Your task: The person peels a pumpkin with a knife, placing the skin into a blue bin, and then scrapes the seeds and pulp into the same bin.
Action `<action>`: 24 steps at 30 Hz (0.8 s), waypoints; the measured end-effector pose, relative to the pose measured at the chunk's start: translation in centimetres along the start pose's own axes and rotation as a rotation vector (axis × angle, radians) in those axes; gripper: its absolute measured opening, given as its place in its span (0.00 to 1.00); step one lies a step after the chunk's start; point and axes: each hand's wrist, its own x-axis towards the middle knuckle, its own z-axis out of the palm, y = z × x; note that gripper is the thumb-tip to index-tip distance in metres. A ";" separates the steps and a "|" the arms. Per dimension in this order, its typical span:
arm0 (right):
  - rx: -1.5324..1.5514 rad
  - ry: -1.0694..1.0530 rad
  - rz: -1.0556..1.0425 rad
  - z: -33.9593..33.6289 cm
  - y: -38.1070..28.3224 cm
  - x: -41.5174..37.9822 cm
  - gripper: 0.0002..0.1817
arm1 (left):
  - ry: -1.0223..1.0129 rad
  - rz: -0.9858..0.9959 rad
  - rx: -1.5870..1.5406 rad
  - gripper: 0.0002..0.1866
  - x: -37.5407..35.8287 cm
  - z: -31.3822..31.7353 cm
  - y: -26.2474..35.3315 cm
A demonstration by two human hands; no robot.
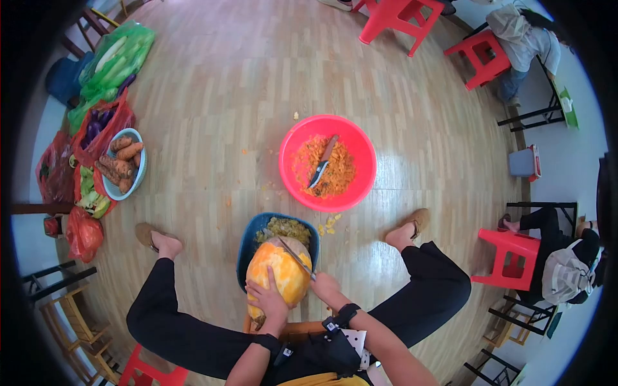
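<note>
A large, partly peeled pumpkin (293, 276) rests between my knees, over the near side of a dark blue basin (243, 257). My left hand (270, 302) is pressed around the pumpkin's near left side with the fingers spread over it. In my right hand (327, 288) is the handle of a knife (295, 258), whose blade lies against the upper right of the pumpkin. Orange flesh shows where the skin is gone; a paler patch of skin covers the far end. Greenish peelings (286, 228) fill the far part of the basin.
Ahead stands a pink basin (368, 161) with orange scraps and another knife (325, 161) lying on them. Small scraps (330, 224) dot the floor. At left are a bowl of carrots (143, 174) and bagged vegetables (116, 61). Red stools (508, 257) and seated people are at right.
</note>
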 end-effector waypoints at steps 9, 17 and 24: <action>0.034 0.134 -0.015 -0.1 -1.6 2.3 0.13 | -0.015 0.002 0.011 0.72 -0.1 0.3 0.4; 0.024 0.153 0.001 1.5 -1.9 3.6 0.13 | -0.079 -0.074 0.099 0.73 0.4 0.4 0.8; -0.019 0.115 -0.026 1.4 1.4 0.5 0.10 | -0.041 -0.039 0.087 0.72 -0.2 0.1 0.5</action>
